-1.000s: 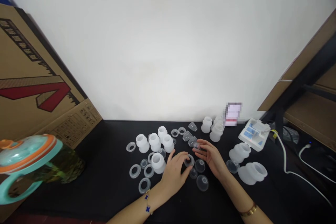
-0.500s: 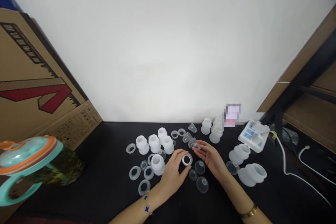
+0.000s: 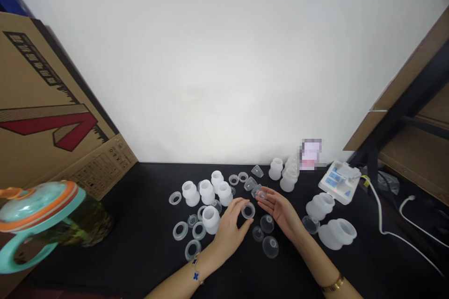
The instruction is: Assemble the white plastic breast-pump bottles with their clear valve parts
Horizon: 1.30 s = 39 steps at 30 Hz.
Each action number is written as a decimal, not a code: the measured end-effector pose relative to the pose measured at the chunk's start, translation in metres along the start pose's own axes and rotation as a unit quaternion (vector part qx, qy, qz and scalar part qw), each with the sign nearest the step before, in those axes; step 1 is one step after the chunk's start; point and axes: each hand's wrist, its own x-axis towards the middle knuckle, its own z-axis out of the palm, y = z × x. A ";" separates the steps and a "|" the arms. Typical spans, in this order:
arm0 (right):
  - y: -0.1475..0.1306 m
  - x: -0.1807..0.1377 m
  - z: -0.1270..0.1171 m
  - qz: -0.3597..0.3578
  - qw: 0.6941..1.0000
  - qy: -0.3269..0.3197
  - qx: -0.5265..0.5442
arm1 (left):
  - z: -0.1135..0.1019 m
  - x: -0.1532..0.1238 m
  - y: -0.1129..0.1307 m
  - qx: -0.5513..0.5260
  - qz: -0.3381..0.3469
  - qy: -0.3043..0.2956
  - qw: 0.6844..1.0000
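Observation:
My left hand (image 3: 231, 226) curls its thumb and fingers around a translucent screw ring (image 3: 248, 211), its opening facing up. In my right hand (image 3: 280, 208), the fingertips pinch a small clear silicone nipple (image 3: 261, 194), partly hidden by the fingers. It is up and to the right of the ring and apart from it. Clear caps (image 3: 250, 184) lie just beyond the right fingertips. Between my wrists rest clear domed nipples (image 3: 270, 246). Left of my left hand stand several white bottles (image 3: 211, 219), with loose rings (image 3: 192, 250) around them.
More white bottles (image 3: 337, 233) lie at the right, near a white case (image 3: 338, 181) and a white cable (image 3: 380, 215). Other bottles (image 3: 276, 168) stand by the wall. A teal-lidded jug (image 3: 80, 219) and a cardboard box (image 3: 52, 103) are at the left on the black table (image 3: 133, 243).
My left hand has tilted the ring slightly and its thumb has shifted up a little. The right hand has drawn the nipple slightly left. The other parts lie as before.

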 end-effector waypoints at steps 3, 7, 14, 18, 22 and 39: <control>-0.001 -0.001 0.001 -0.001 1.000 -0.002 0.004 | 0.000 0.000 0.000 0.000 0.002 0.001 1.000; -0.001 -0.002 0.001 -0.003 1.000 0.001 0.002 | 0.000 0.000 0.000 -0.003 0.006 -0.002 1.000; -0.002 -0.002 0.002 -0.002 1.000 -0.002 -0.002 | -0.001 0.001 0.000 -0.004 0.003 -0.004 1.000; -0.002 -0.003 0.003 -0.002 1.000 -0.003 0.001 | -0.001 0.001 0.001 -0.007 0.002 -0.005 1.000; -0.002 -0.002 0.002 -0.003 1.000 -0.004 -0.007 | -0.001 0.001 0.001 -0.003 0.001 -0.002 1.000; 0.003 0.000 0.000 -0.026 0.999 -0.005 -0.022 | -0.005 0.001 0.008 -0.010 0.004 0.000 1.000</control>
